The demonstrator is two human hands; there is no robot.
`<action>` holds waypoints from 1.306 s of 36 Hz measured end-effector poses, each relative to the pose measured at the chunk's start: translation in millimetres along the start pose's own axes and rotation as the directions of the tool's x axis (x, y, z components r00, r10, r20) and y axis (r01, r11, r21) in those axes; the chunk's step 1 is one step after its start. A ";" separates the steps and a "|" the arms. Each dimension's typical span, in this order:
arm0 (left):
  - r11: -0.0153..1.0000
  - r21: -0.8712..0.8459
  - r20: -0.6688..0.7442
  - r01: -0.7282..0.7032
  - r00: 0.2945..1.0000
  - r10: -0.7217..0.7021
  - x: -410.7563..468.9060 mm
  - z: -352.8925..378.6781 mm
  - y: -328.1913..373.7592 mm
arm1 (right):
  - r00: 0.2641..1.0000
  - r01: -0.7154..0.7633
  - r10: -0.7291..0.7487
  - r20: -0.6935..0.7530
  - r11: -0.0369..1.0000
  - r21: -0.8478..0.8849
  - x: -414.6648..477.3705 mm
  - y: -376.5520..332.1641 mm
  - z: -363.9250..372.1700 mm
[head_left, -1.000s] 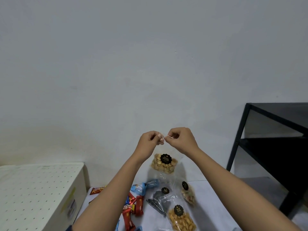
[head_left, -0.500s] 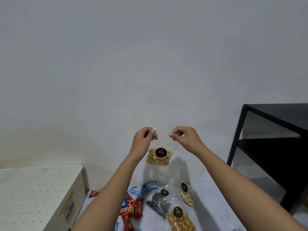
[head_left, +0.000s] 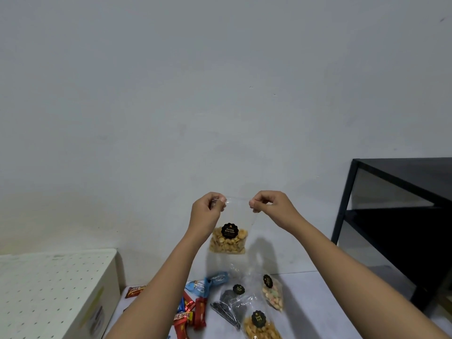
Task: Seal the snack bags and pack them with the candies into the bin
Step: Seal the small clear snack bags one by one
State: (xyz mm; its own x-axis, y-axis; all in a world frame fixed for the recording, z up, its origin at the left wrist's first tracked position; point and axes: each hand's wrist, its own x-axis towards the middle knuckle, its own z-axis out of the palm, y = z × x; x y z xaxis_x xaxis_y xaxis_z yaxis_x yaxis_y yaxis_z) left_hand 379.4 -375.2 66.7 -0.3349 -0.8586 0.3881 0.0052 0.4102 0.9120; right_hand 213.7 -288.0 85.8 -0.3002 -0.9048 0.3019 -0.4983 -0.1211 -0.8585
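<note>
A clear snack bag of yellow nuts (head_left: 228,241) with a black round label hangs in the air in front of the wall. My left hand (head_left: 208,214) pinches its top left corner and my right hand (head_left: 269,206) pinches its top right corner, stretching the top edge flat between them. On the table below lie other clear snack bags: one with pastel pieces (head_left: 272,292), one with dark contents (head_left: 230,304) and one with yellow nuts (head_left: 260,326). Red candy bars (head_left: 193,314) and blue wrapped candies (head_left: 208,285) lie left of them.
A white perforated bin or box (head_left: 49,289) stands at the left edge of the white table (head_left: 318,314). A black metal shelf frame (head_left: 391,216) stands to the right. A plain wall fills the background.
My hands have drawn apart along the bag's top edge, from touching at its middle to pinching its two corners. The bag hangs a little higher in view.
</note>
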 end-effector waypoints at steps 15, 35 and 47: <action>0.999 -0.028 0.042 -0.032 0.999 0.033 11.0 -7.6 7.9 | 0.993 -0.092 0.078 0.092 0.983 0.157 4.6 -12.0 -4.9; 0.999 0.039 0.162 0.012 0.987 -0.018 9.1 -11.8 8.1 | 0.998 -0.027 0.018 0.058 0.988 0.150 10.3 -7.2 10.7; 0.992 0.130 0.171 -0.002 0.985 -0.020 6.3 -3.2 1.4 | 0.998 0.068 -0.068 0.017 0.998 -0.014 8.8 -9.9 21.7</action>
State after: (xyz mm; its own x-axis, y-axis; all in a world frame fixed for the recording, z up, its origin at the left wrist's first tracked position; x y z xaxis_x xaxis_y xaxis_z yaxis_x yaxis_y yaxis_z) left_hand 380.3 -381.0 70.8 -0.4911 -0.8015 0.3412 -0.1162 0.4485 0.8862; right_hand 233.7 -303.6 87.9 -0.2514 -0.9014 0.3525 -0.5292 -0.1769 -0.8298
